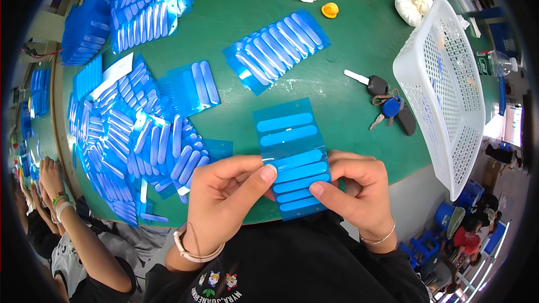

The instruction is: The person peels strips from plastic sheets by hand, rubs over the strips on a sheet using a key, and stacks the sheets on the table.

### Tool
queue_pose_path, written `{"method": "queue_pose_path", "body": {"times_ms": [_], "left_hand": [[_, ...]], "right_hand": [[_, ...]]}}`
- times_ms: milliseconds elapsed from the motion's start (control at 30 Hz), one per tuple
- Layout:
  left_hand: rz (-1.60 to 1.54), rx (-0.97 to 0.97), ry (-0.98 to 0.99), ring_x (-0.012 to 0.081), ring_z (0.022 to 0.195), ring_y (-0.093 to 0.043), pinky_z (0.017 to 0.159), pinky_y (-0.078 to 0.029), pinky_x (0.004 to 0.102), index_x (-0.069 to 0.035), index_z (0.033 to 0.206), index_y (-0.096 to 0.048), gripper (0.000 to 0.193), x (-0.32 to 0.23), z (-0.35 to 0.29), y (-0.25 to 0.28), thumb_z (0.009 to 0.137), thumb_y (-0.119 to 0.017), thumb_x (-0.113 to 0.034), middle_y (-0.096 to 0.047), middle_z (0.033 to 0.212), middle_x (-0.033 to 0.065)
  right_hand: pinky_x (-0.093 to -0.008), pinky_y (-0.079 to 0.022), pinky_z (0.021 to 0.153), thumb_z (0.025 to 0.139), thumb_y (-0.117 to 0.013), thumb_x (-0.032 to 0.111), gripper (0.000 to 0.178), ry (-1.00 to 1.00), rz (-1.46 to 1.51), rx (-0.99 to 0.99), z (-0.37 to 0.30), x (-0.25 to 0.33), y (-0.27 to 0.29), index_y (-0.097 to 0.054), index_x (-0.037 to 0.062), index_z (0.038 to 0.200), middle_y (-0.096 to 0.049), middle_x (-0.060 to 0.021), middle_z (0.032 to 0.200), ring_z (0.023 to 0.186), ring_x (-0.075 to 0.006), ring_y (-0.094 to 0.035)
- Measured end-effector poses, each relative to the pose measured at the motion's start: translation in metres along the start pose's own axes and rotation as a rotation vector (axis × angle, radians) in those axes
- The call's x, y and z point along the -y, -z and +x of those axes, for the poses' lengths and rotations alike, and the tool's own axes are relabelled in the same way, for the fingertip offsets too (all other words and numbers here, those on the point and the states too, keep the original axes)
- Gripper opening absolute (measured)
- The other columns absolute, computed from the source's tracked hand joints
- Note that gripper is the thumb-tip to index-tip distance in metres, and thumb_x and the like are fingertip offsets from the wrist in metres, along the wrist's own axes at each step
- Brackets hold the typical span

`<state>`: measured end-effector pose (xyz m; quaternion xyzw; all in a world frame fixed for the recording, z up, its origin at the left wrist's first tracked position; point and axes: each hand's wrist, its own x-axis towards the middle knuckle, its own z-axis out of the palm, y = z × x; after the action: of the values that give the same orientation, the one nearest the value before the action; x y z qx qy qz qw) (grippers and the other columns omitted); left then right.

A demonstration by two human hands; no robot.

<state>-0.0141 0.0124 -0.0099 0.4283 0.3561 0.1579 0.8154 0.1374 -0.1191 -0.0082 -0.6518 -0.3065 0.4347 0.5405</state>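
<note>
Left hand [227,196] and right hand [360,192] pinch one blue sheet [295,160] — clamped from both sides.

I hold it over the near edge of the green table [348,45], left thumb [268,173] on its left edge, right thumb [320,189] low on its right. Blue strips [285,122] run across it, with a wider gap below the top two. One jumbled pile [120,134] of similar sheets lies to my left; a second sheet [278,47] lies farther ahead. Keys [391,106] rest to my right — just beyond them, the white basket [457,101].
</note>
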Motion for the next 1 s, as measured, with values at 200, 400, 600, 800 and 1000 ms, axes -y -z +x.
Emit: {"method": "queue_pose_path", "body": {"times_ms": [200,400,600,800,1000], "left_hand": [[-0.014,-0.155,-0.18,0.0049,0.064,-0.053,0.06,-0.039,0.0173,0.003,0.085,-0.062,0.005,0.002,-0.028,0.031,0.087,-0.065,0.0,-0.065,0.08,0.0045],[0.03,-0.419,-0.252,0.0167,0.063,-0.064,0.058,-0.054,0.0278,-0.002,0.099,-0.056,0.018,0.007,-0.063,0.073,0.094,-0.053,-0.019,-0.065,0.081,0.009],[-0.224,-0.736,-0.324,0.0166,0.075,-0.068,0.062,-0.059,0.0307,-0.002,0.119,-0.05,0.027,-0.012,-0.066,0.085,0.095,-0.05,-0.014,-0.066,0.092,0.008],[-0.321,-0.565,-0.364,0.0213,0.089,-0.067,0.078,-0.058,0.0394,0.0,0.12,-0.049,0.029,-0.011,-0.088,0.117,0.093,-0.051,-0.01,-0.065,0.097,0.0119],[-0.347,-0.621,-0.376,0.0203,0.093,-0.066,0.079,-0.057,0.0394,-0.003,0.117,-0.052,0.023,-0.014,-0.084,0.108,0.098,-0.046,-0.015,-0.066,0.101,0.0093]], "right_hand": [[-0.0283,-0.044,0.057,0.078,-0.074,0.005,0.009,0.174,-0.14,0.06,0.013,0.015,-0.019,-0.066,0.0017,0.079,-0.066,-0.0066,0.079,0.065,-0.0159,-0.059],[-0.0349,-0.048,0.062,0.077,-0.071,0.005,0.012,0.644,-0.665,0.05,0.076,0.028,-0.036,-0.066,0.0041,0.087,-0.063,-0.0076,0.083,0.072,-0.0262,-0.059],[-0.0337,-0.047,0.065,0.075,-0.073,0.004,0.016,0.68,-0.808,0.247,0.087,0.022,-0.059,-0.068,0.0043,0.09,-0.063,-0.0062,0.088,0.075,-0.0229,-0.058],[-0.0339,-0.047,0.067,0.074,-0.073,0.005,0.018,0.738,-0.839,0.292,0.089,0.025,-0.081,-0.068,0.0056,0.092,-0.061,-0.0043,0.089,0.077,-0.023,-0.056],[-0.0354,-0.045,0.07,0.075,-0.073,0.008,0.016,0.783,-0.865,0.26,0.125,0.037,-0.113,-0.066,0.0057,0.089,-0.06,-0.0051,0.088,0.08,-0.025,-0.056]]}}
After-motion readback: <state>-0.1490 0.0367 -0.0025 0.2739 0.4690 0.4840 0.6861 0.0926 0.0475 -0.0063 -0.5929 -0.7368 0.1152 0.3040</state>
